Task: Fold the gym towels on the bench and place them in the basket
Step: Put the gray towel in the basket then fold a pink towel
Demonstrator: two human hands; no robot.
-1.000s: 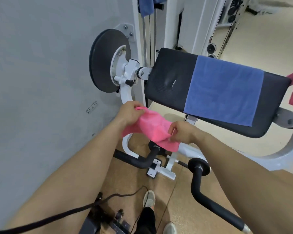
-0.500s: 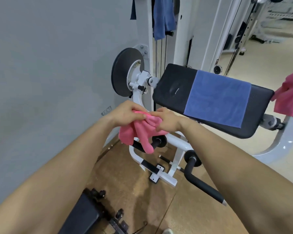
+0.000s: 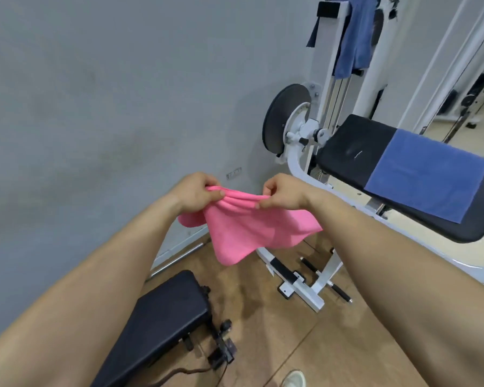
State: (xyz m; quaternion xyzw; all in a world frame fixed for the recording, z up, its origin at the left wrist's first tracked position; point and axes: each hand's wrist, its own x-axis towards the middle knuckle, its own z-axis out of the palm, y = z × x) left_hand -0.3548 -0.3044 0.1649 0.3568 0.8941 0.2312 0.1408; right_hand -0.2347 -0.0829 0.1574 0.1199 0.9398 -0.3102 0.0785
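The padded surface (image 3: pixel 355 152) runs out of the picture at the right edge, so its far end is cut off, and the corners of the pink towel (image 3: pixel 249 233) are buried under the fingers. The left hand (image 3: pixel 199 191) and right hand (image 3: pixel 281 195) each pinch the towel's gathered upper edge, held in the air in front of the person and short of the surface. The rest of it hangs down in loose folds.

Half a second ago the hands were nearly touching with the cloth bunched between them. Now they are apart and the cloth is stretched between them.

A blue towel (image 3: pixel 425 177) lies flat across the surface. Another blue towel (image 3: pixel 352 37) hangs from the white machine frame (image 3: pixel 327 79) behind, beside a dark disc (image 3: pixel 280 118). Below the forearms a black bench pad (image 3: pixel 165 317) sits on the wooden floor (image 3: pixel 263 303), and a shoe (image 3: pixel 294 379) shows at the bottom edge.
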